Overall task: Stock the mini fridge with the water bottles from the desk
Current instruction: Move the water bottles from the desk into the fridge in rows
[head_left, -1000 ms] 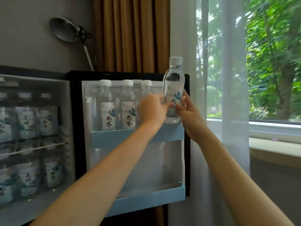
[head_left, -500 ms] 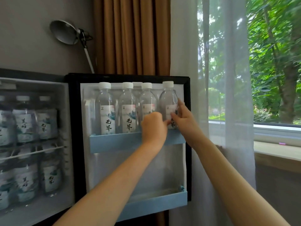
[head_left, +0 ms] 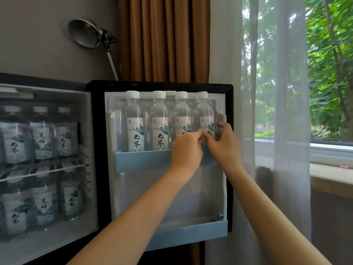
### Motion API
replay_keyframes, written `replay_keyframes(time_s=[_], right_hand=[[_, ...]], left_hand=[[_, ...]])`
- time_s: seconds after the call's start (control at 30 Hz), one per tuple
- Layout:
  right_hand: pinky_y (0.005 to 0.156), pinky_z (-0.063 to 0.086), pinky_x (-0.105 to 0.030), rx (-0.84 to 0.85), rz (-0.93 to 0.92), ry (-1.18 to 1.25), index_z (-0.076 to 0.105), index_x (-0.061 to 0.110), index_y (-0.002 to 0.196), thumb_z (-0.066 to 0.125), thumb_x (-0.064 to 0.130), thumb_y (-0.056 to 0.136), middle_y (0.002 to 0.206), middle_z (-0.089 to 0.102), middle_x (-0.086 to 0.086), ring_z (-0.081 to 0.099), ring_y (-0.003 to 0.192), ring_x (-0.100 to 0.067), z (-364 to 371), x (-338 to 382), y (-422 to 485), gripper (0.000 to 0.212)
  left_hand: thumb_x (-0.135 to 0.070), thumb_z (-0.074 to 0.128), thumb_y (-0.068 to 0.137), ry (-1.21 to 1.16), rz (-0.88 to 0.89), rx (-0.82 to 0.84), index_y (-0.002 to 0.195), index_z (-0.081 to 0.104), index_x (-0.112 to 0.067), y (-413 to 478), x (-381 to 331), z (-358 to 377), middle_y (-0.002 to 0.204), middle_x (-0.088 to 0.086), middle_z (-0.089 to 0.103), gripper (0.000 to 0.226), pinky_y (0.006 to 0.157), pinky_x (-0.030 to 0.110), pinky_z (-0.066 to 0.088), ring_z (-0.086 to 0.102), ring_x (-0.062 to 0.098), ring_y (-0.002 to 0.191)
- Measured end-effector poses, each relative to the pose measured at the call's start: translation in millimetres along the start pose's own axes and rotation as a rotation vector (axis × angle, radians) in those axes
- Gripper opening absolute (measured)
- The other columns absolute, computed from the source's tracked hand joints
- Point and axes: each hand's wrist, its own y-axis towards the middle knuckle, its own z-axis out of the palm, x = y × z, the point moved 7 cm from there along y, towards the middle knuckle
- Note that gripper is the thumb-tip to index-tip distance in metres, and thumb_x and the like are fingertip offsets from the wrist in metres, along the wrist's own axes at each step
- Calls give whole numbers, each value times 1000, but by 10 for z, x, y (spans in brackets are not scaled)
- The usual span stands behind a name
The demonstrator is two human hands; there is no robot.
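Fridge cabinet (head_left: 47, 243): I see bottles on both shelves.
Upper door shelf (head_left: 143, 160): four front bottles upright.
Left hand (head_left: 186, 148): my fingers curled against the rightmost water bottle (head_left: 203, 111).
Right hand (head_left: 223, 144): my fingers loosely cupping that bottle's right side.

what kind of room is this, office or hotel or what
Probably a hotel room: a mini fridge stocked with identical water bottles, a wall lamp, and layered curtains beside a window onto trees.
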Motion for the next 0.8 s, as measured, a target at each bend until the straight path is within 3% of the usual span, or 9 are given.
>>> replay_keyframes(time_s=[0.07, 0.13, 0.37, 0.63, 0.8], right_hand=[[75, 36, -23, 9, -2, -47, 41, 11, 133, 62, 28, 88, 101, 62, -5, 55, 86, -17, 9, 4, -13, 53], [74, 36, -23, -4, 10, -37, 42, 11, 132, 60, 26, 89, 91, 56, 1, 55, 84, -16, -8, -16, -22, 50], [79, 39, -23, -60, 38, -27, 51, 11, 122, 64, 28, 86, 105, 67, -8, 60, 99, -21, -50, -90, -28, 42], [77, 35, -20, -99, 44, -22, 55, 11, 119, 72, 31, 79, 104, 67, -8, 60, 98, -18, -73, -81, -49, 47], [75, 34, -18, -143, 20, -28, 53, 11, 120, 65, 28, 86, 105, 67, -7, 60, 98, -19, -99, -68, -68, 40]], left_hand=[[-6, 50, 92, 2, -26, 24, 134, 48, -11, -6, -9, 36, 112, 17, 66, 42, 94, 38, 43, 57, 32, 109], [-5, 48, 93, 5, -33, 36, 138, 42, -12, -21, -8, 67, 113, 17, 65, 47, 94, 35, 40, 56, 30, 111], [-2, 49, 91, -77, -34, 57, 139, 40, -9, -36, 41, 103, 115, 19, 64, 48, 98, 41, 43, 57, 31, 112], [0, 51, 89, -214, -60, 21, 138, 42, -7, -29, 123, 184, 122, 17, 61, 50, 98, 41, 46, 59, 28, 113], [2, 51, 89, -276, -73, 55, 138, 41, -8, -41, 184, 184, 130, 12, 57, 51, 103, 34, 43, 58, 21, 116]])
